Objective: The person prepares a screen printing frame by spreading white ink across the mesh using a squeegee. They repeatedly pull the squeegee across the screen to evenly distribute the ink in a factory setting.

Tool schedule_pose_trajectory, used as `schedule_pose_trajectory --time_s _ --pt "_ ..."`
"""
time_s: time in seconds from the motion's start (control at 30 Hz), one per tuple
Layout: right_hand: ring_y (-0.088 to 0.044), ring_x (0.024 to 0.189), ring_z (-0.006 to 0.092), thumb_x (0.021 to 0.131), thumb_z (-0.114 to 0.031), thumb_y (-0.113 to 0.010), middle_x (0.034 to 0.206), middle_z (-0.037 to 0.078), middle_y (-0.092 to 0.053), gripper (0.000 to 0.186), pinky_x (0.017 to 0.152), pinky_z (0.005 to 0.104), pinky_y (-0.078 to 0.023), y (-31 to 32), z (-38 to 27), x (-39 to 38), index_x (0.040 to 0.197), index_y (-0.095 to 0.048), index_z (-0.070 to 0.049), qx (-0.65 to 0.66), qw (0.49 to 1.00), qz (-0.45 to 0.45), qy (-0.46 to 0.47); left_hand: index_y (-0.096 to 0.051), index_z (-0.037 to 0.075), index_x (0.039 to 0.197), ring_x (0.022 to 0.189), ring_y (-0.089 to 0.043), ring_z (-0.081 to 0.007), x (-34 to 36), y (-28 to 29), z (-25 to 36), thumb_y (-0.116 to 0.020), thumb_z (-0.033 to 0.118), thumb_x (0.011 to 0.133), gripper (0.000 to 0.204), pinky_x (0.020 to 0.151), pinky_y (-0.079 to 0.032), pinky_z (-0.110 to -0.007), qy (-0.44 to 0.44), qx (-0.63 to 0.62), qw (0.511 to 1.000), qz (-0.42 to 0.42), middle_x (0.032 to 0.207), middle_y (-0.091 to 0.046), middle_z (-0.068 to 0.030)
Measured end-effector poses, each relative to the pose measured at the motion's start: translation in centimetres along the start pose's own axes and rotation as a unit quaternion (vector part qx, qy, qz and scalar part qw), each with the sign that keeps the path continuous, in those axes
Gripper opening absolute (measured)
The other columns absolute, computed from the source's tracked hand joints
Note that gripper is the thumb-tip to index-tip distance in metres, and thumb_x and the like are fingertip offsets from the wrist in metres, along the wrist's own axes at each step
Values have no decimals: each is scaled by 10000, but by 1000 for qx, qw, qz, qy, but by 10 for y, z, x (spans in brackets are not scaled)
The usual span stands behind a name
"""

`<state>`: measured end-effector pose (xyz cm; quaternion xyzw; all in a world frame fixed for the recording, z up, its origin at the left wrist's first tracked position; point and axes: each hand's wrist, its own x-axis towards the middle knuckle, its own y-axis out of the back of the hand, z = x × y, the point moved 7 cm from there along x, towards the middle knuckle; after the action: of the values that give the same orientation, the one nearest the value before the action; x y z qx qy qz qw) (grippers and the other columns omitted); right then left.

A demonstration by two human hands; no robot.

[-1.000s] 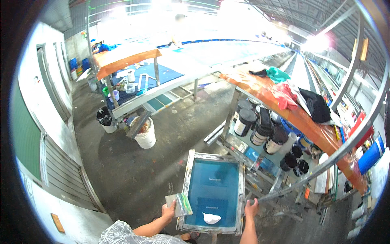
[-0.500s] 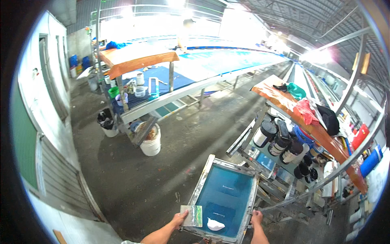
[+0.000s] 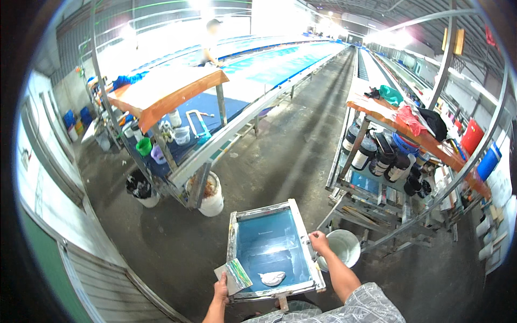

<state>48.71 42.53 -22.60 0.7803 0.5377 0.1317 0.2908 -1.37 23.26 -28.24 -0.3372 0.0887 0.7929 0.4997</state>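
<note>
Printing frame steadied from one side, card in the other hand

The screen-printing frame (image 3: 232,242) is in front of the person, its blue mesh (image 3: 264,245) facing up. The right hand (image 3: 319,242) is curled at the right rail, probably to steady the frame at an angle; what else bears its weight cannot be told. The left hand (image 3: 221,288) pinches a flat, green-smeared card (image 3: 235,275) over the near left corner, perhaps to keep it handy and off the mesh; whether those fingers also touch the frame is unclear. A white lump (image 3: 272,278), paste or cloth, sits at the mesh's near end. A pale bucket (image 3: 349,248) stands just beyond the right hand.

Compared with half a second ago, the frame's far end leans left in view rather than right, and the right hand is higher along the rail. The pale bucket has come into sight, and a bright sheen crosses the mesh. The card remains in the left hand, the lump at the near end.
</note>
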Motion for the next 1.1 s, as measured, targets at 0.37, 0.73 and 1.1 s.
schedule_pose_trajectory --time_s 0.37,0.73,1.1 --pt "-578 701 107 930 -338 -726 750 23 -689 277 622 326 -464 -79 -116 274 875 -757 -68 77 995 -64 -10 -583 -79 1359 1057 -713 -247 224 -161 136 -622 541 1005 715 919 -566 -387 29 -67 991 -111 1257 -704 -139" --pt "-729 874 297 891 -429 -729 882 147 -758 358 800 405 -539 22 -269 533 960 -763 -80 5 998 60 -28 -652 87 1324 1035 -718 -261 415 -448 313 -535 592 1024 598 934 -566 -439 103 -43 964 -242 1213 -727 -84" --pt "-718 861 282 944 -345 -693 882 153 -742 315 795 406 -540 149 -351 843 997 -736 -38 26 974 216 57 -645 74 1326 988 -722 -228 669 -804 418 -497 547 1054 565 928 -563 -418 126 18 939 -320 1171 -733 -82"
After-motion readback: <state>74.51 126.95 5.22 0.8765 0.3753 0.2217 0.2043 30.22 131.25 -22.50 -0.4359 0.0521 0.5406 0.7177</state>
